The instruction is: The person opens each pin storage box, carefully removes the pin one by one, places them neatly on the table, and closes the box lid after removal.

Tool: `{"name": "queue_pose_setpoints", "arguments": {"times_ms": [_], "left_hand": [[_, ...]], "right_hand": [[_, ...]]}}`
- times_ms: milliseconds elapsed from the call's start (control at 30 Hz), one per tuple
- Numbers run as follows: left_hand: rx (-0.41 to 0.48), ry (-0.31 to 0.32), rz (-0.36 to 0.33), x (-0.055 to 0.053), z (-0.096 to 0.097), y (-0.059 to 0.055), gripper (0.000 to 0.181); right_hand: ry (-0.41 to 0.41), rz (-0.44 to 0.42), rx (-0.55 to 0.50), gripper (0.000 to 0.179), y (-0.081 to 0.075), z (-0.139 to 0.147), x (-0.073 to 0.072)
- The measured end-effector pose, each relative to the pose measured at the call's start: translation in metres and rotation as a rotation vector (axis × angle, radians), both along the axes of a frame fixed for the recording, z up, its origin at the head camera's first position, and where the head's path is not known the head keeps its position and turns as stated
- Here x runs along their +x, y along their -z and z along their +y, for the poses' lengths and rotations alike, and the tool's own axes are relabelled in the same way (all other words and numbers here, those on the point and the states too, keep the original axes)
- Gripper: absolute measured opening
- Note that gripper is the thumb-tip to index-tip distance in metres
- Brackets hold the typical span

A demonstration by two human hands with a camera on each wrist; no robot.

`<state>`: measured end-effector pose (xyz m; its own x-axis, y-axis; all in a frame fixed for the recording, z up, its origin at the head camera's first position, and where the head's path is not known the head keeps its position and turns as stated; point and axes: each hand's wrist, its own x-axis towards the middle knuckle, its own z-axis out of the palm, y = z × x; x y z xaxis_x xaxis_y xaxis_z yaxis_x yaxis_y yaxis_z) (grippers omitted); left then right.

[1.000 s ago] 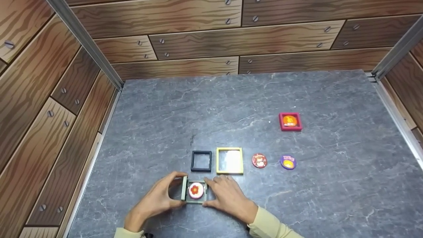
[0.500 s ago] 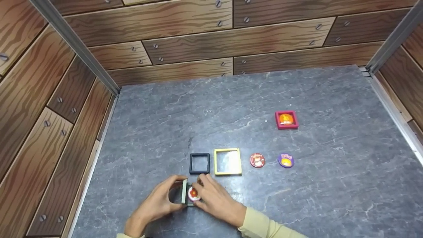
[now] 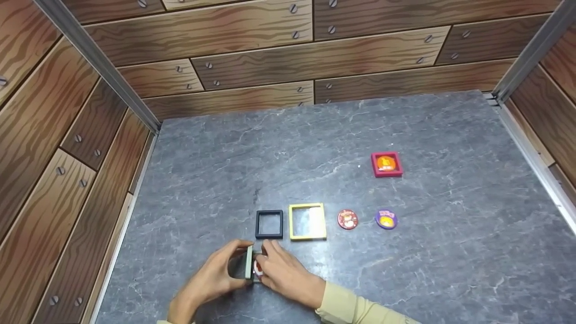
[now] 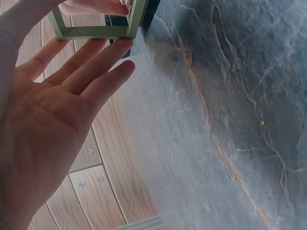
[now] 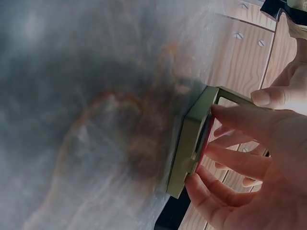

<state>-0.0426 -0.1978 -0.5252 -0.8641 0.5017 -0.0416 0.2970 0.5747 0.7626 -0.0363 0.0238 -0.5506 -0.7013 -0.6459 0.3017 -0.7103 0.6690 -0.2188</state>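
Note:
A green hinged frame (image 3: 249,262) stands partly unfolded near the front, one half upright. My left hand (image 3: 211,274) grips that upright half, thumb at the near end and fingers at the far end. In the left wrist view, its fingertips meet the rim of the green frame (image 4: 93,32). My right hand (image 3: 288,274) pinches a round white badge with a red flower (image 3: 258,268) against the other half, covering most of it. Seen from the right wrist, the fingertips are on the badge's edge, right at the green frame (image 5: 184,143).
Just beyond the hands lie a black square frame (image 3: 257,224) and a larger yellow frame (image 3: 291,222). To their right are a red round badge (image 3: 348,219) and a purple one (image 3: 386,219). A red frame (image 3: 373,165) holding an orange badge lies farther back. Wood-patterned walls (image 3: 252,72) border the grey tabletop.
My right hand has left the green frame's right side and moved left over the flower badge, taking hold of it. The badge has shifted left and tilted. My left hand keeps its grip.

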Motion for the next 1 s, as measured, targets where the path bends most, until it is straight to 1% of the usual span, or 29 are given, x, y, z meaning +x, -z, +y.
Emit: {"name": "queue_pose_setpoints", "arguments": {"times_ms": [133,300,400,567,767,900,1000], "left_hand": [[-0.007,0.001,-0.01,0.001,0.0,0.0,0.075],[-0.003,0.008,-0.021,0.001,0.0,-0.001,0.075],[-0.011,0.011,-0.004,0.0,0.001,-0.001,0.075],[-0.019,0.01,0.025,-0.001,0.002,-0.001,0.075],[-0.002,0.003,-0.012,-0.001,0.002,-0.002,0.076],[-0.001,-0.004,-0.03,-0.001,0.002,-0.003,0.077],[0.001,-0.005,-0.03,-0.001,0.002,-0.002,0.077]], "right_hand": [[-0.005,-0.08,0.02,0.038,-0.002,-0.001,-0.001],[0.002,-0.089,0.01,0.044,-0.002,-0.001,-0.002],[0.012,-0.105,-0.018,0.042,-0.003,0.0,-0.002],[0.034,-0.172,-0.098,0.039,-0.006,0.007,-0.001],[0.061,-0.227,-0.221,0.036,-0.01,0.027,0.004],[0.081,-0.236,-0.232,0.036,-0.01,0.039,0.008],[0.101,-0.253,-0.227,0.036,-0.008,0.046,0.01]]}}
